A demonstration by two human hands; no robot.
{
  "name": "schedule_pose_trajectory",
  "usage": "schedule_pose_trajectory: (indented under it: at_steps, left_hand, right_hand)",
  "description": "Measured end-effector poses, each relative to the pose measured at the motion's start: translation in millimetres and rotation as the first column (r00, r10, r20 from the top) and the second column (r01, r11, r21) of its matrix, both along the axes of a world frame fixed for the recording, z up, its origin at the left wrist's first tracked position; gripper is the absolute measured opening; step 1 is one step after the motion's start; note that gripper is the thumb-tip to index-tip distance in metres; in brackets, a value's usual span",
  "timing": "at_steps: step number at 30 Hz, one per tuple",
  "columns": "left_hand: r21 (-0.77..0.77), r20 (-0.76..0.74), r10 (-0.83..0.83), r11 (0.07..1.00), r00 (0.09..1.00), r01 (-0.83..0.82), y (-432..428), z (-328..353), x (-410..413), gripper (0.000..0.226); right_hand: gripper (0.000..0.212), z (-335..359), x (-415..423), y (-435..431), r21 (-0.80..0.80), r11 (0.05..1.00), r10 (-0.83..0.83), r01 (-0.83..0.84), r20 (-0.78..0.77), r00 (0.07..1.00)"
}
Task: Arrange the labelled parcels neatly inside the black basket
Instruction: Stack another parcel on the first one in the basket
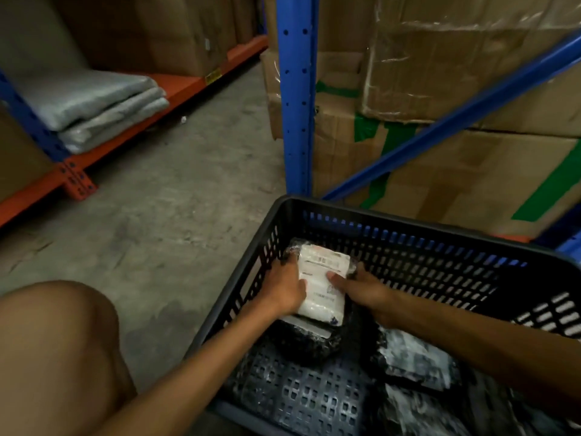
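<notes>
Your left hand (287, 286) and right hand (366, 289) clasp the white-labelled parcel (320, 286) from both sides — it lies on another parcel (306, 343) in the black basket (408, 221), far-left corner.

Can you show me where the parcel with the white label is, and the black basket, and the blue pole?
labelled parcel (320, 287): head view, on its white label.
black basket (408, 223): head view, on the far rim.
blue pole (297, 99): head view, on the upright's front face.
</notes>
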State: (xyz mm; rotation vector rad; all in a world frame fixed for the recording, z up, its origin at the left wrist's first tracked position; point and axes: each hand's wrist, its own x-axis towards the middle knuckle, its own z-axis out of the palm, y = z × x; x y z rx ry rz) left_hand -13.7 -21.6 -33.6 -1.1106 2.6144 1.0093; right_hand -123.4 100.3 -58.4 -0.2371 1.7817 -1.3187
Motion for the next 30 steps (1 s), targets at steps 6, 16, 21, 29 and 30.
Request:
schedule_pose_trajectory:
  at_steps: [6,16,21,29,30]
  left_hand:
    - [-0.259,0.003,-0.078,0.963,0.997,0.076,0,4,0,0.056]
    - [0.023,0.396,-0.706,0.647,0.588,0.762,114,-9,-53,0.062]
    - [0.022,0.615,-0.644,0.592,0.456,0.806,139,-74,-67,0.098]
    - [-0.368,0.53,-0.659,0.389,0.534,0.845,128,-130,-49,0.075]
    - [-0.385,0.518,-0.668,0.376,0.535,0.843,126,-134,-50,0.072]
  right_hand:
    - [0.02,5,-24,7,0.25,0.945,0.253,-0.212,-0.145,0.957]
    - [0.062,2,-37,146,0.918,0.198,0.94,-0.344,-0.078,0.332]
    - [0.102,-46,-10,162,0.961,0.045,0.959,-0.271,0.035,0.28]
    - [0.057,-87,0,155,0.966,0.257,0.93,-0.041,-0.235,0.283]
    - [0.055,-90,-1,153,0.968,0.249,0.938,-0.031,-0.233,0.257]
